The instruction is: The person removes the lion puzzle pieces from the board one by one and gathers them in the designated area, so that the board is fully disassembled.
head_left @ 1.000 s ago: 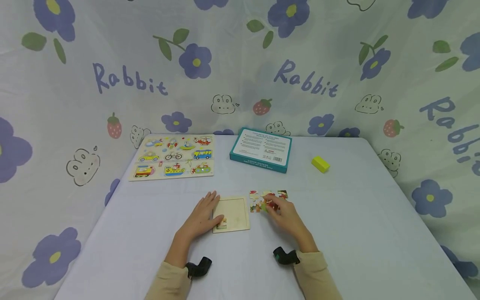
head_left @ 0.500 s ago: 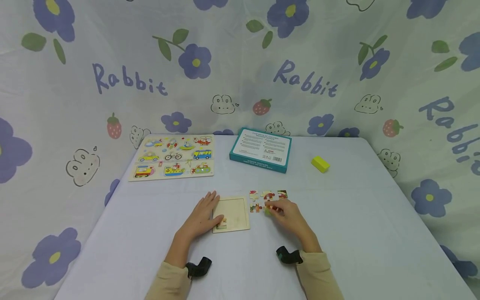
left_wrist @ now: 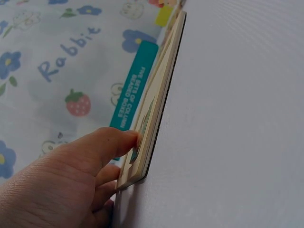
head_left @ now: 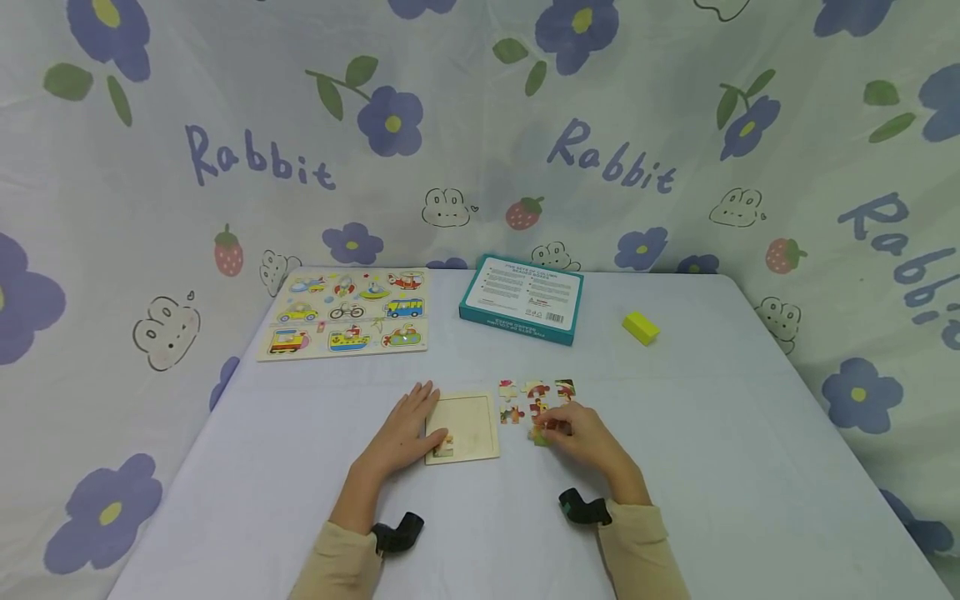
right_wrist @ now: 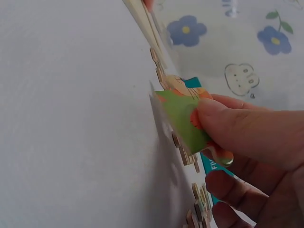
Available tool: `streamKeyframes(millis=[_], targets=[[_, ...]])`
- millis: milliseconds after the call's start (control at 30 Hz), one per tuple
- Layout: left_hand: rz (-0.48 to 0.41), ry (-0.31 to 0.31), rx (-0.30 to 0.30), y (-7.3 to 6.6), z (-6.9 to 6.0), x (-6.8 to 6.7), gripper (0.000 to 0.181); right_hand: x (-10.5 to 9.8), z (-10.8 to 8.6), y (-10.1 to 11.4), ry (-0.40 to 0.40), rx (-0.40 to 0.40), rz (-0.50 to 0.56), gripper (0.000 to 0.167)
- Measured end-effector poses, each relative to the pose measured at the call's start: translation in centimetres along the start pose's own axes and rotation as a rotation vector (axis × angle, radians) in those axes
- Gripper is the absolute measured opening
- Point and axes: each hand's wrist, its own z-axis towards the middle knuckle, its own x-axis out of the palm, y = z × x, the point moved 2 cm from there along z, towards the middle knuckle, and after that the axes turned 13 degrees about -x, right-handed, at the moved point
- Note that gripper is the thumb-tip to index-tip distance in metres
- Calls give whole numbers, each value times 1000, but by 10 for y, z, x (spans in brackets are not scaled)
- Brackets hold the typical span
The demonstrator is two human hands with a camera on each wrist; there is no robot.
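Note:
My left hand (head_left: 403,429) lies along the left side of a square wooden puzzle board (head_left: 472,421). Its fingers are straight beside the edge, and its thumb presses down over a small puzzle piece (head_left: 444,448) in the board's near left corner. In the right wrist view, a green and orange jigsaw piece (right_wrist: 180,118) is pinched between thumb and fingers of my right hand (right_wrist: 256,137), tilted and raised off the table. Several loose jigsaw pieces (head_left: 512,414) lie right of the board, some partly hidden by the right hand.
At the back left lies a vehicle puzzle board (head_left: 345,312). A teal box (head_left: 521,300) with a white label is at the back centre, and a yellow block (head_left: 641,328) lies to its right. A white cloth covers the table (head_left: 750,467); a printed curtain hangs behind.
My right hand has taken up the green jigsaw piece and drawn it slightly toward me, away from the other pieces. The left hand and the board have stayed put.

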Motion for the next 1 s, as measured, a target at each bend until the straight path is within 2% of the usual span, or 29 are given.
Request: streamKeyframes(millis=[167, 333, 500, 767, 1000], targets=[[1, 0, 0, 0, 0, -1, 70, 0, 0, -3, 28, 5, -46, 5], [2, 4, -2, -1, 0, -2, 70, -2, 1, -1, 37, -35, -110, 5], [-1, 3, -1, -1, 0, -3, 70, -2, 1, 0, 52, -40, -156, 6], [5, 3, -1, 0, 0, -3, 70, -1, 0, -2, 50, -46, -170, 9], [3, -7, 3, 1, 0, -1, 70, 2, 1, -6, 35, 3, -164, 8]])
